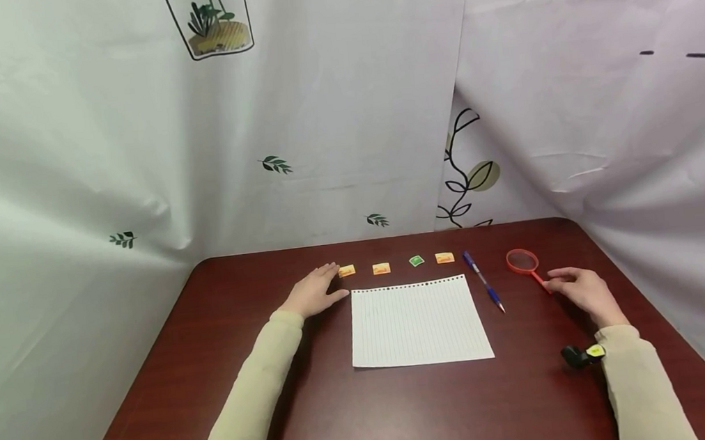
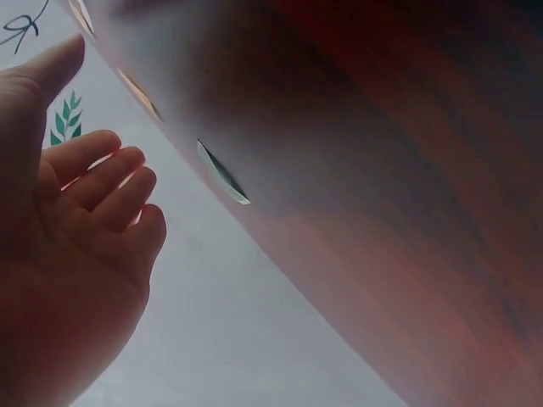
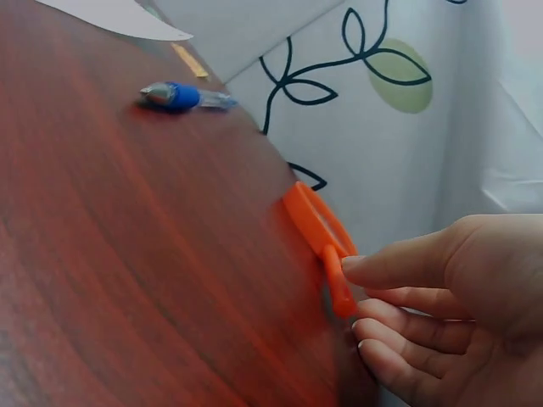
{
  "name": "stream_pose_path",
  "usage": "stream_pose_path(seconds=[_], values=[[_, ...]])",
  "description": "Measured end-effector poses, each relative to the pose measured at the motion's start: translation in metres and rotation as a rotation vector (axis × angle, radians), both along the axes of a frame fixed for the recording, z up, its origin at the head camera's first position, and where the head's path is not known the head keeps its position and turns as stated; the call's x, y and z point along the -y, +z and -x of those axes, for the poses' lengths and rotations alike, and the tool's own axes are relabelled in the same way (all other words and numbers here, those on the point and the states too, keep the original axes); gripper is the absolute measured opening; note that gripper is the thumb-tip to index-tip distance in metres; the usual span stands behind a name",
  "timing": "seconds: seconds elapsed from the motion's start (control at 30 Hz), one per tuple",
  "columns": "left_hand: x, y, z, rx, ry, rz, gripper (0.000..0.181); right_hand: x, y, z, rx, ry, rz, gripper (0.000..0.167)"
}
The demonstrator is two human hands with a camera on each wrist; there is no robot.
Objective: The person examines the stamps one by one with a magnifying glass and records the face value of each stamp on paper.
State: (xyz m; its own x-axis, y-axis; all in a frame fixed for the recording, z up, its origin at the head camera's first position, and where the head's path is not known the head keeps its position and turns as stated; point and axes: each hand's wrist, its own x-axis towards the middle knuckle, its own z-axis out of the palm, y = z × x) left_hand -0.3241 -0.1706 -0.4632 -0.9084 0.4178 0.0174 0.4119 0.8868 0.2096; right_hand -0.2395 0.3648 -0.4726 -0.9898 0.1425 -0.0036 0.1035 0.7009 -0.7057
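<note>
In the head view my left hand [image 1: 315, 292] lies beside the leftmost small orange paper piece [image 1: 347, 271], its fingertips close to or touching it. In the left wrist view that hand [image 2: 93, 203] has gently bent fingers with nothing between them. At the right, my right hand [image 1: 587, 292] is at the handle of a red magnifying glass [image 1: 522, 262], which lies on the table. The right wrist view shows the thumb on the handle [image 3: 338, 284] and the fingers beside it, pinching near its end; the index fingertip is partly hidden.
A lined sheet of paper [image 1: 418, 322] lies mid-table. Behind it are two more orange pieces, one [image 1: 381, 268] left and one [image 1: 445, 258] right of a green piece [image 1: 416, 260]. A blue pen [image 1: 484, 282] lies right of the sheet. A printed white curtain [image 1: 343, 109] surrounds the dark red table [image 1: 432, 415].
</note>
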Motion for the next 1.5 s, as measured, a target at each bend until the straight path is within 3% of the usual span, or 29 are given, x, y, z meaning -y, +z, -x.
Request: stream_pose_path(seconds=[0.23,0.47,0.77,1.17,1.5], values=[[0.003,-0.002,0.013,0.021,0.019,0.071,0.071,0.003,-0.002,0.002,0.011,0.024,-0.024,0.047],[0.002,-0.003,0.023,0.066,0.005,0.035,0.071,0.011,-0.001,0.004,-0.026,0.021,-0.053,0.041],[-0.001,-0.004,0.025,0.142,-0.013,-0.018,0.067,0.014,-0.002,0.003,-0.015,0.012,-0.062,0.035],[0.001,-0.013,0.03,0.146,-0.019,-0.052,0.067,0.015,-0.004,0.004,-0.022,0.002,-0.077,0.032],[0.002,-0.012,0.031,0.131,-0.025,-0.059,0.067,0.016,-0.004,0.005,-0.048,0.003,-0.09,0.03]])
